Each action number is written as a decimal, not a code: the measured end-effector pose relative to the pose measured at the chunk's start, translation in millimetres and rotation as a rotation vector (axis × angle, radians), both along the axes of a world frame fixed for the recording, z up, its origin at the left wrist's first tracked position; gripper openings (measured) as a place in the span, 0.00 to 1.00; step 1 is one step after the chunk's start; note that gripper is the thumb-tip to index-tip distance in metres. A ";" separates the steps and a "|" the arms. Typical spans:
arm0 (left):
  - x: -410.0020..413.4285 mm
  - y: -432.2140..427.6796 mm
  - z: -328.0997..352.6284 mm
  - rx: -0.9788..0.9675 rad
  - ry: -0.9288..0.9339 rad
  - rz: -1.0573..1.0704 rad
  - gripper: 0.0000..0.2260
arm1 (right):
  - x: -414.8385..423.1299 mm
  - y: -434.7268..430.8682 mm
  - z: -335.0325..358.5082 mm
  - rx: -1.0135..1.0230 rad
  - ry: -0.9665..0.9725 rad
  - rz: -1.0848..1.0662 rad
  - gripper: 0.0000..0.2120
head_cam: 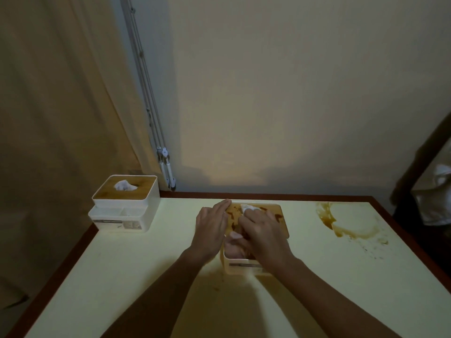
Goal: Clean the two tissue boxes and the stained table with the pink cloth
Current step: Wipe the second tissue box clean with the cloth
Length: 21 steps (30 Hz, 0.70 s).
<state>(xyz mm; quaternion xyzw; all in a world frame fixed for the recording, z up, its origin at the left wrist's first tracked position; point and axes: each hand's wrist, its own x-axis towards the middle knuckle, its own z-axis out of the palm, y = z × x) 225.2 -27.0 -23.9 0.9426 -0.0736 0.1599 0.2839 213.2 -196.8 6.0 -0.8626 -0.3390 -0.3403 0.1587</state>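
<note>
— What's closest to you?
— My 2 forearms [156, 289], reaching out over the pale tabletop [109, 276] toward its middle.
— And the hands?
— My left hand [211, 228] is released, fingers straight and together, laid flat against the left side of the stained tissue box [244, 265]. My right hand [262, 229] lies on top of that box's wooden lid [280, 215]. Its fingers are bent down and grasp the pink cloth [233, 240], which bunches out from under my palm on the left, over the box's near compartment.
— How does the box look?
— Brown smears run across the lid, and a white tissue [249, 208] pokes up just beyond my fingertips. There are brown drips [216, 273] on the tabletop just in front of the front left corner.
— The other box?
— The other tissue box [124, 206] stands at the far left corner, well apart, with a tissue up through the slot in its wooden lid.
— Anything else on the tabletop?
— 1 big brown stain [341, 223], a ring-shaped smear toward the far right corner, well apart from my 2 hands.
</note>
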 end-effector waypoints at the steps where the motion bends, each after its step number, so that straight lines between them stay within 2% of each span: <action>1: 0.2 0.4 -0.3 -0.007 0.003 -0.002 0.19 | -1.2 2.2 -2.3 0.015 0.007 0.003 0.14; 6: -0.7 -1.3 -2.3 -0.034 -0.009 0.008 0.19 | -3.0 -13.3 -20.9 -0.134 0.052 0.026 0.12; 14: -0.6 -2.7 -3.2 -0.046 0.003 0.015 0.19 | -5.3 -36.3 2.8 0.026 0.023 -0.056 0.11; 21: -1.6 -3.0 -0.3 -0.015 -0.008 0.016 0.19 | -7.0 10.0 -20.5 -0.046 0.081 0.012 0.11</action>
